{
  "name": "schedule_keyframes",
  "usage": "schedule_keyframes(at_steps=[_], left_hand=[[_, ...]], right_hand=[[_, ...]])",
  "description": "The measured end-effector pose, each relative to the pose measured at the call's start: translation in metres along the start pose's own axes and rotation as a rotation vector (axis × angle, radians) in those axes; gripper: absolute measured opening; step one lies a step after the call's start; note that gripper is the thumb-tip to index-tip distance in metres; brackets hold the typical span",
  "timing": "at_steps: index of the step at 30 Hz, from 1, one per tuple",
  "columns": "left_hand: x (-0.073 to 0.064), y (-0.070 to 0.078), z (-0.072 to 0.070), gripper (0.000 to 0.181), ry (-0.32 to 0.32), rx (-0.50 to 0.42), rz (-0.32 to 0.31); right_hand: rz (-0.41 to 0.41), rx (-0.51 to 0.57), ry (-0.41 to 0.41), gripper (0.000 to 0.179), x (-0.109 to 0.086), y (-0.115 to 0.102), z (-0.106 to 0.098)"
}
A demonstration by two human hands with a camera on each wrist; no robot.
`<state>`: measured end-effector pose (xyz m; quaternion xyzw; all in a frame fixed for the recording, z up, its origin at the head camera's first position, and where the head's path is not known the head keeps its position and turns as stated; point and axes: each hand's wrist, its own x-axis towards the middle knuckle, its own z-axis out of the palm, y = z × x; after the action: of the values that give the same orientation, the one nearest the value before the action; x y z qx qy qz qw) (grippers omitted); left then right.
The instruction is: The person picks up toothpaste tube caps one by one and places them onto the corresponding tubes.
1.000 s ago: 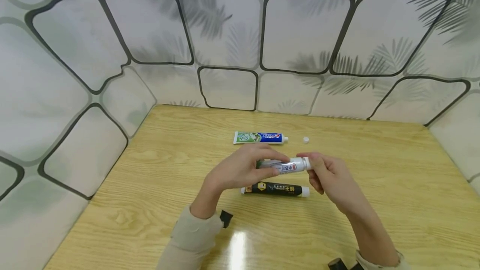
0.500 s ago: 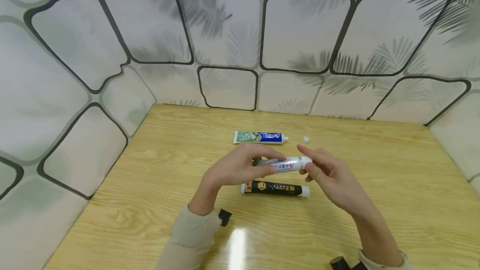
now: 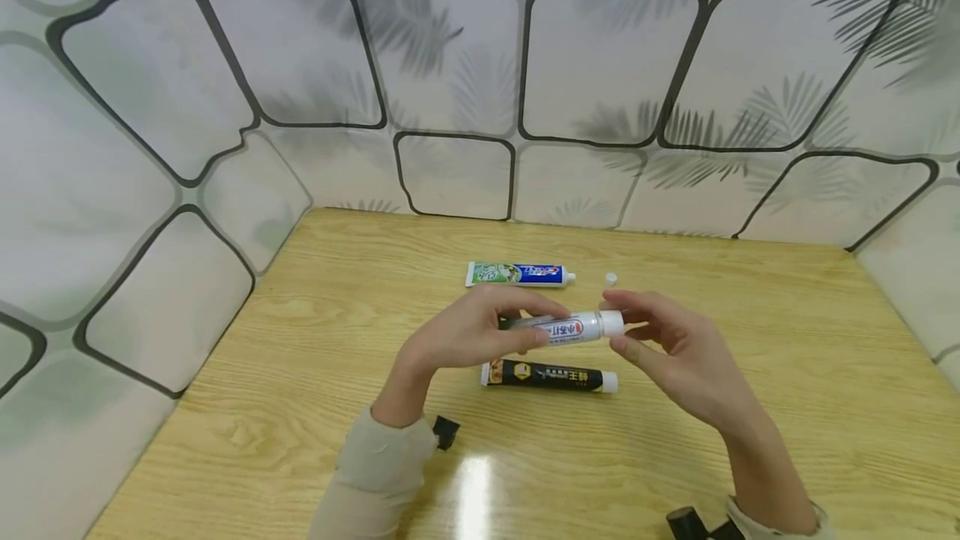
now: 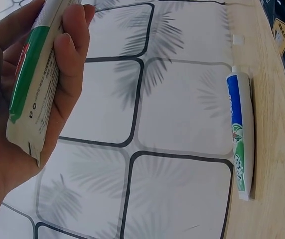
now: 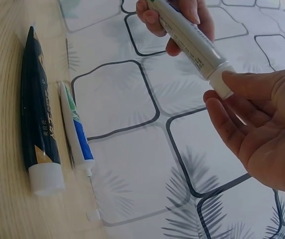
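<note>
My left hand (image 3: 480, 327) grips a white and green toothpaste tube (image 3: 567, 329) in the air, its cap end pointing right. The green crimped end shows against the palm in the left wrist view. A white cap (image 3: 612, 323) is on that tube. My right hand (image 3: 678, 348) has its thumb and fingertips curled loosely around this cap; in the right wrist view the thumb overlaps its edge. Below in the head view lies a black toothpaste tube (image 3: 551, 376) with a white cap. Behind lies a blue and green toothpaste tube (image 3: 517, 274), uncapped, its nozzle bare.
A small loose white cap (image 3: 611, 278) lies right of the blue and green tube. The wooden table (image 3: 300, 373) meets a patterned backdrop (image 3: 450, 65) at the back and sides. Black camera mounts (image 3: 686, 523) show by the wrists.
The right hand's thumb and fingers have shifted and spread around the cap, showing more of it. The left hand has drifted slightly left with the tube.
</note>
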<state>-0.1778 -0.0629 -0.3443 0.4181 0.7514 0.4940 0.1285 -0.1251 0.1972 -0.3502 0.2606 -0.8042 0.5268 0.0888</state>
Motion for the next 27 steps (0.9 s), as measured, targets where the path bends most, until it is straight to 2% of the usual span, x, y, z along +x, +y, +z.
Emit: schedule_keyframes(at_steps=[5,11,16,21,24,27], left_hand=[[-0.0005,-0.0007,-0.0008,0.028,0.001,-0.005,-0.005],[-0.0012,0.0013,-0.0017,0.027,-0.005,-0.025,0.019],[-0.0010,0.0022,-0.0021,0.028,0.004,0.039,0.071],[-0.0003,0.0029,-0.0013,0.027,0.013,0.095,0.134],[0.0000,0.0036,-0.0011,0.028,0.012,0.128,0.149],[0.0000,0.0043,-0.0012,0.028,0.014,0.166,0.152]], right_hand=[[0.007,0.026,-0.018,0.039,0.0001,-0.0002,-0.0025],[0.027,0.057,-0.039,0.038,-0.0004,-0.0001,-0.0053],[0.042,-0.001,-0.034,0.033,-0.0018,-0.0013,-0.0055],[0.127,-0.017,-0.050,0.024,-0.0016,-0.0011,-0.0052],[0.177,-0.044,-0.041,0.023,-0.0009,-0.0001,-0.0036],[0.193,-0.061,-0.010,0.023,-0.0005,0.0012,-0.0007]])
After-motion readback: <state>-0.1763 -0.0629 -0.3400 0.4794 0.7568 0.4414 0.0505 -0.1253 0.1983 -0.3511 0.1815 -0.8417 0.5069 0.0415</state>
